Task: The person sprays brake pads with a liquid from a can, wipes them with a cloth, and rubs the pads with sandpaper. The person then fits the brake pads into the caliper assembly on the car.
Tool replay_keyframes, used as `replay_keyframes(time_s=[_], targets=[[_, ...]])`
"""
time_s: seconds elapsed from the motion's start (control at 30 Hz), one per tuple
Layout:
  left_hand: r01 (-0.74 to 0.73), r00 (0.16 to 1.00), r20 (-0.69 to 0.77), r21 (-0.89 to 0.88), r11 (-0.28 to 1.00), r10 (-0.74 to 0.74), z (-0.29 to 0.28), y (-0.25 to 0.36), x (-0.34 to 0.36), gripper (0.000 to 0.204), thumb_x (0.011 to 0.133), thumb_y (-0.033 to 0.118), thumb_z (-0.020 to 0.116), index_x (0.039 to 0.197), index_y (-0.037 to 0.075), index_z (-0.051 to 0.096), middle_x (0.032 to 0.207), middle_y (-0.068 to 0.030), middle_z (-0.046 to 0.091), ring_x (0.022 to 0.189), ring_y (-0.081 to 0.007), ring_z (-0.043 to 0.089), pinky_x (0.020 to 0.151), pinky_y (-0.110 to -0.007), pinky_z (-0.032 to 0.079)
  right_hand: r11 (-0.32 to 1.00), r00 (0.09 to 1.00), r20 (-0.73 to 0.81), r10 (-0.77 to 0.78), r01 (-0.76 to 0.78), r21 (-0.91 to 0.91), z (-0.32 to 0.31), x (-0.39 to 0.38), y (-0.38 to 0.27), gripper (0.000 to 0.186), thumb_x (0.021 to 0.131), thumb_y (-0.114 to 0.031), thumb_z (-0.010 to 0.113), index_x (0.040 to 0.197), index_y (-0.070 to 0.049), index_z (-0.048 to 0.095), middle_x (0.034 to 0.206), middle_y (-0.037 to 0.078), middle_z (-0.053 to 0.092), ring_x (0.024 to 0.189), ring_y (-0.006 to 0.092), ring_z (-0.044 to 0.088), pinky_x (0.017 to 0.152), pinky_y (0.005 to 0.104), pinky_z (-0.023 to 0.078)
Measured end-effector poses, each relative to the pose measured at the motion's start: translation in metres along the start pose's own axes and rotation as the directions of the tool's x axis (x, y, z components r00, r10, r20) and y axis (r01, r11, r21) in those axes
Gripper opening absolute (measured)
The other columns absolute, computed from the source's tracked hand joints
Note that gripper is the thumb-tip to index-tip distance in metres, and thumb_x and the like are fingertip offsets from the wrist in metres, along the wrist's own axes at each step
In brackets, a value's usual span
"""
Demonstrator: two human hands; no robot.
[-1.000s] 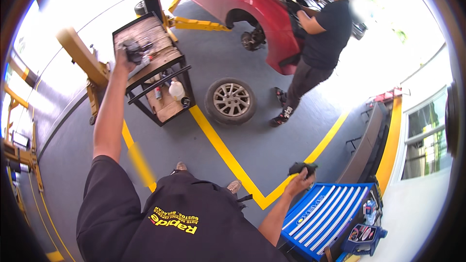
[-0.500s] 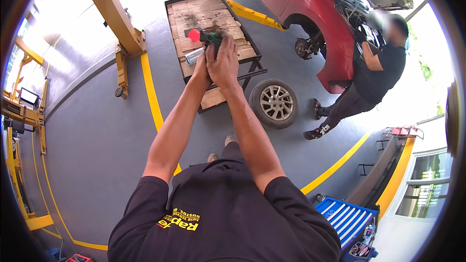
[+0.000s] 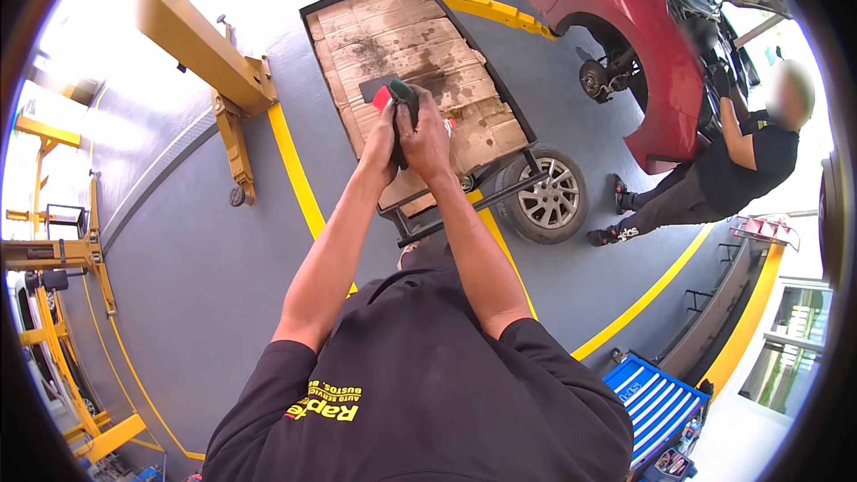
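Note:
My left hand [image 3: 382, 138] and my right hand [image 3: 424, 132] are pressed together over a metal cart with a stained cardboard top [image 3: 473, 112]. Both are closed around a bundle [image 3: 402, 92] of dark green, cloth-like material with a red piece; its exact shape is hidden by my fingers. A flat dark patch or pad [image 3: 370, 89] lies on the cardboard just beyond them. A small red-and-white item, partly hidden, shows right of my right hand. The cart's black handle bar is below my wrists, at the near end.
A wheel [image 3: 544, 201] lies right of the cart. A co-worker [image 3: 732, 161] leans into a red car [image 3: 643, 27] with one wheel off. Yellow lift posts and arms [image 3: 201, 45] stand left and behind. A blue tool chest [image 3: 652, 406] is at lower right, near a wall.
My hands, apart a second ago with dark items in each, have come together over the cart. The cart appears nearer and more central. The co-worker has bent further toward the car.

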State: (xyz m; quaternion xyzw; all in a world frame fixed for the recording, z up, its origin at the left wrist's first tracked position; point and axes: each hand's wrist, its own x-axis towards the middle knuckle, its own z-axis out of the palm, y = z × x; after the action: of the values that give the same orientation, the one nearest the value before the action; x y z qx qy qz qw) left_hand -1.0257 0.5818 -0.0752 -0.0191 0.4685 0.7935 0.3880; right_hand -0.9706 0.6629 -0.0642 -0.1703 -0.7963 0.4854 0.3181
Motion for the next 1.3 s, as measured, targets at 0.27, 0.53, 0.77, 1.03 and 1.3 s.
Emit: replay_keyframes(time_s=[0.27,0.53,0.77,1.03,1.3], targets=[[0.22,0.975,-0.01,0.108,0.97,-0.22,-0.022,0.008,0.071,0.045,0.108,0.053,0.045,0.127,0.015,0.062,0.092,0.0009,0.066,0.072,-0.0096,0.059,0.059,-0.025,0.047,0.298,0.747,0.209,0.631,-0.482,0.824,0.006,0.061,0.067,0.043,0.108,-0.026,0.057,0.142,-0.001,0.051,0.126,0.01,0.067,0.11,0.0267,0.067,0.099,0.0381,0.053],[0.347,0.901,0.238,0.108,0.931,-0.364,-0.017,-0.001,0.13,0.049,0.111,0.052,0.042,0.135,0.013,0.06,0.121,-0.0003,0.067,0.107,-0.012,0.064,0.091,-0.028,0.053,0.895,0.787,-0.437,0.437,-0.429,0.122,0.045,0.069,0.096,0.04,0.099,-0.011,0.063,0.137,0.0,0.054,0.12,0.017,0.068,0.108,0.0336,0.068,0.098,0.0402,0.052],[0.407,0.701,0.409,0.442,0.799,-0.583,-0.007,0.046,0.167,0.053,0.111,0.051,0.039,0.138,0.009,0.057,0.116,-0.0039,0.067,0.098,-0.0137,0.067,0.082,-0.03,0.056,0.565,0.573,-0.45,0.685,-0.027,0.825,0.043,0.078,0.05,0.04,0.104,-0.023,0.061,0.134,0.004,0.053,0.121,0.016,0.07,0.107,0.0284,0.07,0.096,0.0388,0.054],[0.509,0.571,0.431,0.482,0.713,-0.699,-0.004,0.057,0.172,0.049,0.11,0.053,0.038,0.126,0.014,0.062,0.102,-0.0025,0.068,0.077,-0.0149,0.063,0.059,-0.031,0.051,0.875,0.443,-0.755,0.483,-0.248,0.415,0.039,0.084,0.047,0.026,0.104,-0.019,0.06,0.121,0.001,0.06,0.105,0.014,0.071,0.096,0.0281,0.069,0.087,0.0379,0.054],[0.424,0.643,0.493,0.408,0.808,-0.586,0.025,0.062,0.149,0.049,0.111,0.048,0.037,0.138,0.012,0.057,0.12,-0.0053,0.069,0.101,-0.0192,0.069,0.084,-0.034,0.058,0.927,0.606,-0.754,0.253,-0.376,0.009,0.046,0.077,0.025,0.037,0.104,-0.026,0.062,0.132,-0.002,0.057,0.115,0.015,0.072,0.1,0.0313,0.07,0.096,0.0366,0.053]])
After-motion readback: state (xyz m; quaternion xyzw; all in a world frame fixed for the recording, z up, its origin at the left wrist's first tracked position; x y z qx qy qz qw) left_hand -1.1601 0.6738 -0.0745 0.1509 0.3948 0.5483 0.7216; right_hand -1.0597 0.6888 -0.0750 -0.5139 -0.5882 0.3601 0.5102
